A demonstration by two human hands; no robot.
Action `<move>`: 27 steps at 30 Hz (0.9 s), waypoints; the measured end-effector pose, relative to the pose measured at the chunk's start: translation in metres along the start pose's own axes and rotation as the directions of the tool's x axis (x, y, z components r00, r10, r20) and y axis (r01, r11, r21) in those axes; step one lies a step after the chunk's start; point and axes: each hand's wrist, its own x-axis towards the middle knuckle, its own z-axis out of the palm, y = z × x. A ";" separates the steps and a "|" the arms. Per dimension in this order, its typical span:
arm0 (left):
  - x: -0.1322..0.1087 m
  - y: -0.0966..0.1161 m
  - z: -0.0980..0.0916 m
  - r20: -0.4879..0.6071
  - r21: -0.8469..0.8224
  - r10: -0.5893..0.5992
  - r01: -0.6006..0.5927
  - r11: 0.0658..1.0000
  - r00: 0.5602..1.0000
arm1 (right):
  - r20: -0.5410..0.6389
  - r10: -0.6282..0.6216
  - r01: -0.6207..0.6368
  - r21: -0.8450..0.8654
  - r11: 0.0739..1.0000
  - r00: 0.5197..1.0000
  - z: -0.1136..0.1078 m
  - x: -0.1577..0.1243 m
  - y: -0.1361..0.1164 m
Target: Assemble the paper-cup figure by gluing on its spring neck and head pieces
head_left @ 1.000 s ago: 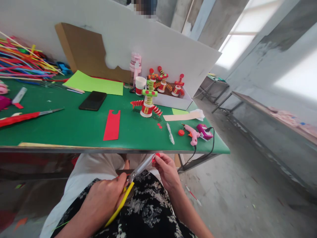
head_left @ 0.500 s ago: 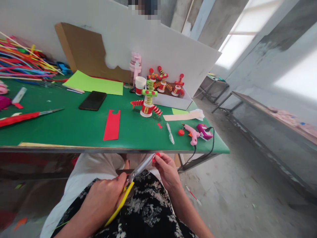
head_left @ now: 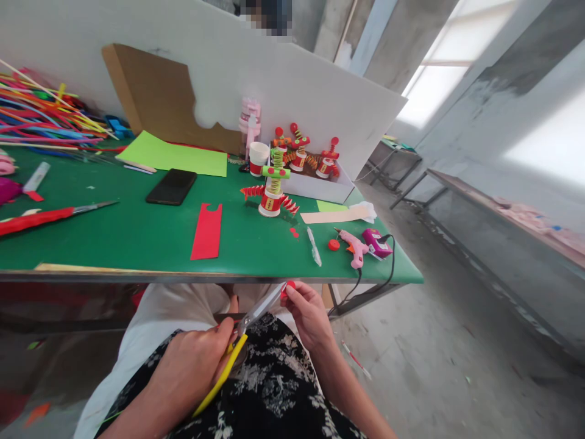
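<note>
My left hand [head_left: 194,366] grips the yellow handles of a pair of scissors [head_left: 242,338] over my lap, below the table edge. The blades point up and to the right, and their tips meet a small red piece [head_left: 289,285]. My right hand [head_left: 309,314] pinches that red piece between thumb and fingers. On the green table [head_left: 137,235] above stands a paper-cup figure [head_left: 273,189] with red and green folded arms. A red paper strip [head_left: 207,230] lies flat to its left.
A white box [head_left: 320,186] holds more cup figures. A pink glue gun [head_left: 354,247], a red cap [head_left: 334,244], a black phone [head_left: 172,186], a lime sheet [head_left: 176,157], colored sticks [head_left: 41,119] and a red-handled tool [head_left: 41,216] lie on the table. Bare concrete floor lies right.
</note>
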 end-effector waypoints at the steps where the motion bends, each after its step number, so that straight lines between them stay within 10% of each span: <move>1: 0.000 0.000 0.000 -0.003 -0.002 -0.002 0.002 1.000 1.000 | 0.001 0.001 -0.001 0.001 1.000 1.000 0.000 0.000 0.000; 27: 0.000 -0.004 0.004 0.023 -0.024 0.001 0.000 1.000 1.000 | 0.062 0.003 -0.005 0.019 1.000 0.998 0.000 0.001 0.005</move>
